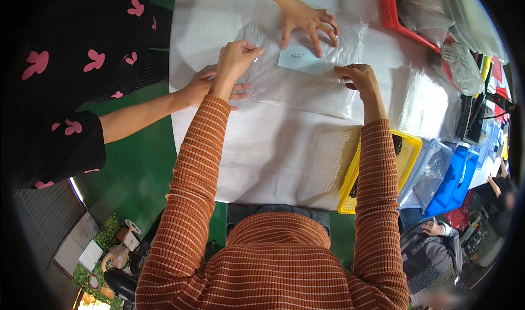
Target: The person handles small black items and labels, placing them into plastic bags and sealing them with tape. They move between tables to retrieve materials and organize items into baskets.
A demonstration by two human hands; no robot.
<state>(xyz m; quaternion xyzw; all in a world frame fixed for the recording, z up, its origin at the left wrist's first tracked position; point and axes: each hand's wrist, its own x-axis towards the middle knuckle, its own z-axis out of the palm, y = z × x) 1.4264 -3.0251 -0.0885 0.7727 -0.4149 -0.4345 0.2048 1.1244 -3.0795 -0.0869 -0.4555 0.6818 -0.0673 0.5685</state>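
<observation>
A clear plastic bag point(290, 94) lies spread on the white-covered table, wrinkled and shiny at its edges. My left hand point(234, 61) pinches its left side between thumb and forefinger. On the other side, my right hand point(362, 83) has its fingertips closed on the bag's right part. Between them is a pale blue paper slip point(299, 62) with handwriting; whether it lies in or on the bag I cannot tell. A co-worker's spread hand point(306, 22) rests at the slip's upper edge. That person's other hand point(205, 88) is beside my left wrist, partly hidden behind it.
A yellow basket point(410, 151) with dark items stands by my right forearm, then a pale basket point(437, 165) and a blue bin point(459, 173). More clear bags point(429, 99) lie at the right. A red basket point(389, 9) holds plastic bags. The co-worker's black sleeve point(82, 140) is at the left.
</observation>
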